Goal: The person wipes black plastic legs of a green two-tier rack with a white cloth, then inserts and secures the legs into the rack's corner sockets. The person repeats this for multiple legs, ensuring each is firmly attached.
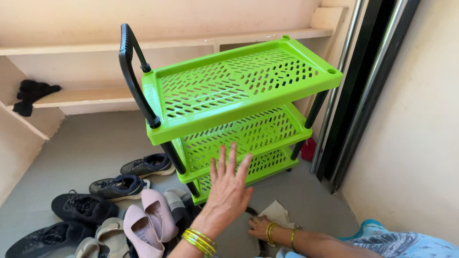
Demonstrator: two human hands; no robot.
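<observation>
So the bright green three-tier rack [239, 95] was standing upright on the grey floor [86, 143], tucked toward the corner by the dark door frame [363, 86], and every tier looked bare, nothing on any of them. All the footwear was in a heap on the floor to the left of it: a grey sneaker [148, 165] just beside the rack's lower legs, a navy sneaker [119, 186] next to that, black shoes [81, 206] further out, and a pair of pale pink flats [150, 217] near the bottom edge, with some beige sandals [103, 236] too. My read is that the rack was in place and the shoes hadn't gone onto it.

The rack itself was slotted plastic trays on black posts, with a curved black handle [131, 71] sticking up at the left end of the top tier. It sat at an angle to the wall rather than square.

The left hand [228, 186] was open, fingers spread, palm facing the rack, hovering right in front of the lower tiers and gripping nothing. Can't tell if it was actually touching the edge. The right hand [260, 227] was down low, resting flat on the floor by a crumpled bit of white paper [277, 212], fingers not closed around anything that I could see. Yellow bangles on both wrists.

Built-in wall shelves [86, 98] behind, with a black cloth [31, 93] on one
</observation>
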